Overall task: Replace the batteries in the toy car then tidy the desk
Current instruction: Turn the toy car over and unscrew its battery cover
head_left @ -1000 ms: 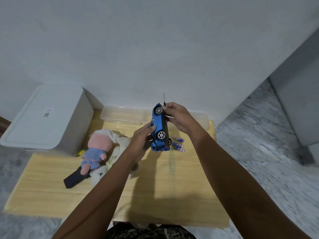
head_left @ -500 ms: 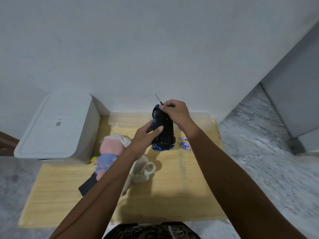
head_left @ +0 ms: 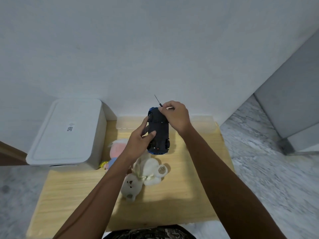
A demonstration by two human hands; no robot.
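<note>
I hold a blue toy car above the wooden desk, its dark underside turned toward me. My left hand grips its left side, thumb pressed on the underside. My right hand is curled at the car's far end and pinches a thin screwdriver whose shaft points up and away. The loose batteries seen earlier on the desk are hidden behind my right arm and the car.
A white lidded box stands at the desk's far left. A clear plastic tray lies along the back edge. A pink and blue plush doll and a white plush bear lie under my left arm. Marble floor surrounds the desk.
The car has been rolled from showing its blue side and wheels to showing its dark underside. Both hands kept hold, and my view has shifted closer and right.
</note>
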